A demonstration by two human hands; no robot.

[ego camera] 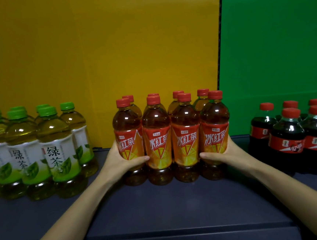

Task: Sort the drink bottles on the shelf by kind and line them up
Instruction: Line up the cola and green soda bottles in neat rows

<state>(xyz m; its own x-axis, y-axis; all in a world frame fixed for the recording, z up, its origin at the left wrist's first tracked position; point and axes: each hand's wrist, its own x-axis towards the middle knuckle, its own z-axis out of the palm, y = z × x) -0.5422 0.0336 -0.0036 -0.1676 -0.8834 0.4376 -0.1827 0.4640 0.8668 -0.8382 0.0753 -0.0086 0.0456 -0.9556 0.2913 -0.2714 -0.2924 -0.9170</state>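
- Three kinds stood apart on the shelf (171,205): green tea at 9 o'clock, iced tea at 12, cola at 3. The sorting looked nearly finished, and squaring up the middle block seemed to be the step in hand.
- Green tea bottles (54,148), green-capped, filled the 9 o'clock side in two ranks. Their white-and-green labels read 绿茶 beside leaf artwork; the smaller print was too blurred to read.
- Left hand (119,161) cupped the 9 o'clock end of the middle block, thumb laid across the front of the outermost bottle, fingers wrapped out of sight behind it.
- Iced tea bottles (157,137), eight by their red caps, stood four in front and four behind, touching. Their orange-red labels read 冰红茶 over lemon slices, with a small unreadable badge above.
- Right hand (227,153) cupped the 3 o'clock end the same way, thumb across the front of the last bottle, fingers hidden behind.
- To do it well, I judged: press evenly from both ends, low on the labels; slide the block rather than lift it; keep the labels facing forward and a gap to each neighbouring group.
- Cola bottles (287,137), shorter, dark and red-capped, sat at 3 o'clock. Their red labels carried white script I could not read for certain.
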